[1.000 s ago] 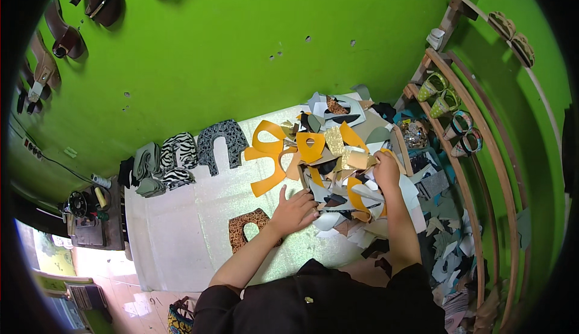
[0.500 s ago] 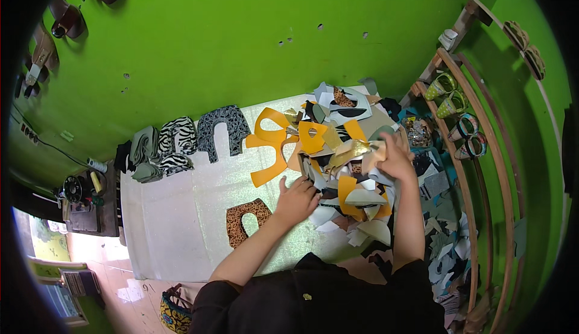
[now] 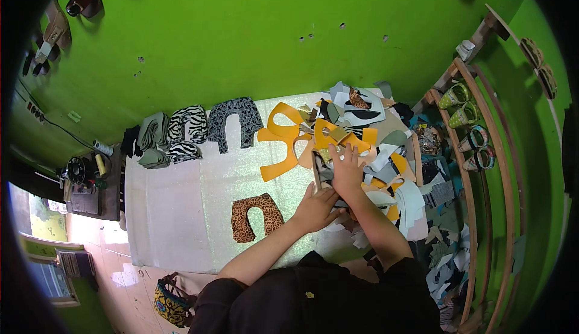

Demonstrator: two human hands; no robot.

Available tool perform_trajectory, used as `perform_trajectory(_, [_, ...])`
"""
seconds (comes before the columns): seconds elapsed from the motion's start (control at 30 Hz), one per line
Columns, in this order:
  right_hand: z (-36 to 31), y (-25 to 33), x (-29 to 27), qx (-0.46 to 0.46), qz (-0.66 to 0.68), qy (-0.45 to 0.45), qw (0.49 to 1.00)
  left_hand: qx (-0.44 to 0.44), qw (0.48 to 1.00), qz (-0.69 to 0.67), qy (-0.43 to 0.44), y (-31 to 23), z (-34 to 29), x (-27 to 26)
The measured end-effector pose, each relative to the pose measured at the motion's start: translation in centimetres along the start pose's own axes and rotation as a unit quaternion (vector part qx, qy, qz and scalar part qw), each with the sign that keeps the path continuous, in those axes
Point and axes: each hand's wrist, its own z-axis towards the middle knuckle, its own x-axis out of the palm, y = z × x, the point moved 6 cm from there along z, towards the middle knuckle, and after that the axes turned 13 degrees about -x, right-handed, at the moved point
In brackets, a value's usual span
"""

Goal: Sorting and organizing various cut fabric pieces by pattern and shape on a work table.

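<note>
A heap of cut leather-like scraps (image 3: 410, 204), grey, white, yellow and gold, covers the right part of the white table (image 3: 175, 213). My right hand (image 3: 347, 174) rests on the left side of this heap, fingers spread and pointing away from me. Just below it, my left hand (image 3: 315, 209) lies flat at the heap's near left edge, thumb stretched toward the right forearm. Yellow curved pieces (image 3: 279, 166) lie beyond my hands. A brown patterned U-shaped piece (image 3: 243, 220) sits by itself left of my left forearm. Whatever is under my palms is hidden.
Along the wall edge stand stacks of zebra-striped pieces (image 3: 187, 123), grey pieces (image 3: 152, 130) and black-and-grey patterned U-shapes (image 3: 235, 117). At the right, a wooden rack (image 3: 482, 171) holds sandals (image 3: 464, 114). More scraps (image 3: 446, 255) fill the space below it. A sewing machine (image 3: 77, 174) stands at the left.
My right hand has come left and nearer across the heap, beside my left hand. The left hand has shifted slightly nearer to me. Scraps in the heap have been rearranged, and the camera view has shifted.
</note>
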Motion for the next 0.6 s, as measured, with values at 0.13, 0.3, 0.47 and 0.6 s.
perform_trajectory(0.13, [-0.1,-1.7,-1.4,-0.039,0.143,-0.089,0.985,-0.004,0.998,-0.009,-0.059,1.2,-0.9,-0.8])
perform_trajectory(0.3, [-0.9,-5.8,-4.4,-0.011,0.245,-0.148,0.958,0.018,0.992,0.027,-0.121,1.2,-1.5,-1.1])
perform_trajectory(0.47, [-3.0,-13.5,-1.8,0.049,0.386,-0.169,0.905,-0.059,0.998,-0.003,0.025,0.5,1.5,-1.1])
perform_trajectory(0.6, [-4.0,-14.4,-1.7,0.032,0.442,-0.228,0.867,-0.025,0.995,0.076,-0.053,1.2,6.6,-1.3])
